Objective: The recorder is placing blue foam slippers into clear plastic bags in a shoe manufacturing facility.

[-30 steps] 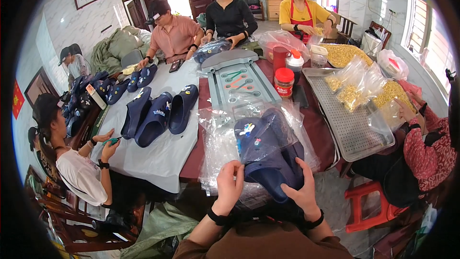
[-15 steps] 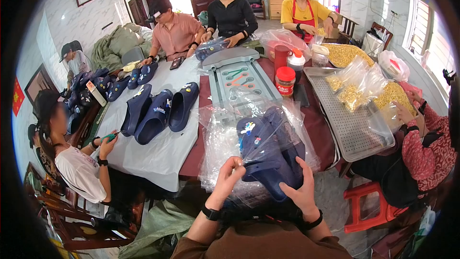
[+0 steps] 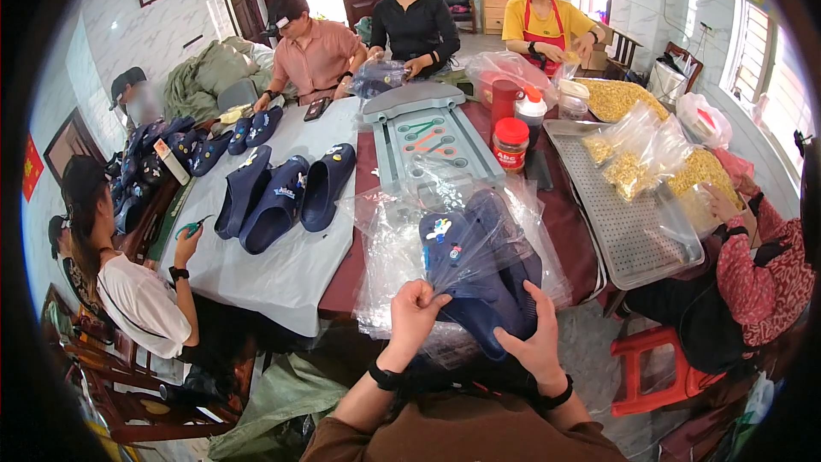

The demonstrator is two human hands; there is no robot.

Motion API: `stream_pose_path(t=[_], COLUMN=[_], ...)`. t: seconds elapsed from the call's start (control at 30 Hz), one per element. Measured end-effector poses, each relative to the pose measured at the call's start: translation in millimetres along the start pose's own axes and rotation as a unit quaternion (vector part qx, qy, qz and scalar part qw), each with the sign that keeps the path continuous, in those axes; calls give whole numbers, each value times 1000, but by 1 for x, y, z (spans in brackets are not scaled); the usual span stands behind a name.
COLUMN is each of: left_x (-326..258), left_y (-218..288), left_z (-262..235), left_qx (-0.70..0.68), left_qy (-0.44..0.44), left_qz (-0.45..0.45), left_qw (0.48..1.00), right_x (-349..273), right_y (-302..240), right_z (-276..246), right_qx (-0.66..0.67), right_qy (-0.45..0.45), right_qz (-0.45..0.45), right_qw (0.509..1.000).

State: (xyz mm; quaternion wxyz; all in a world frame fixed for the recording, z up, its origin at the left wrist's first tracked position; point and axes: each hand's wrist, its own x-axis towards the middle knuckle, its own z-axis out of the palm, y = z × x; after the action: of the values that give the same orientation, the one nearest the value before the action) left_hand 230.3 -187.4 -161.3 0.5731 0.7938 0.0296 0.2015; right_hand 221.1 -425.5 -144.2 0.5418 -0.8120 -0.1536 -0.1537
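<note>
A pair of navy clogs [image 3: 451, 269] with small decorations lies partly inside a clear plastic bag [image 3: 383, 244] at the table's near edge. The clogs' toe ends point away from me, deep in the bag. My left hand [image 3: 414, 316] pinches the bag's near edge beside the clogs, thumb against fingers. Around the heel end, my right hand [image 3: 532, 338] grips the clogs from the right, thumb on the near side. More clear bags lie in a loose stack underneath.
Three navy clogs [image 3: 275, 205] stand on white sheeting at left, where a co-worker holds scissors [image 3: 193, 227]. Beyond the bag is a grey plastic board [image 3: 428, 139], with a red-lidded jar [image 3: 510, 145] beside it. A metal tray [image 3: 611, 214] bears bagged yellow pieces. A red stool [image 3: 658, 368] stands right.
My left hand has drawn the bag's edge slightly right across the clogs. My right hand keeps its hold. At left, the co-worker's scissors have moved up and away from the standing clogs.
</note>
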Motion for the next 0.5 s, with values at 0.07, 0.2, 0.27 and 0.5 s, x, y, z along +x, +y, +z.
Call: stream_pose_path(t=[0.07,0.2,0.27,0.5], left_x=[-2,-6,-9,-8], left_y=[5,30,33,30], left_z=[3,-2,-6,-9], left_qx=[101,184,170,174], left_qy=[63,69,76,71], left_qz=[95,243,233,261], left_qw=[988,950,954,947], right_x=[-1,1,0,-2], right_y=[1,10,9,3], right_z=[1,3,4,8], right_qx=[0,-15,-21,-40], right_qy=[2,27,34,41], right_qz=[12,-7,-8,-6], right_qw=[1000,1000,999,998])
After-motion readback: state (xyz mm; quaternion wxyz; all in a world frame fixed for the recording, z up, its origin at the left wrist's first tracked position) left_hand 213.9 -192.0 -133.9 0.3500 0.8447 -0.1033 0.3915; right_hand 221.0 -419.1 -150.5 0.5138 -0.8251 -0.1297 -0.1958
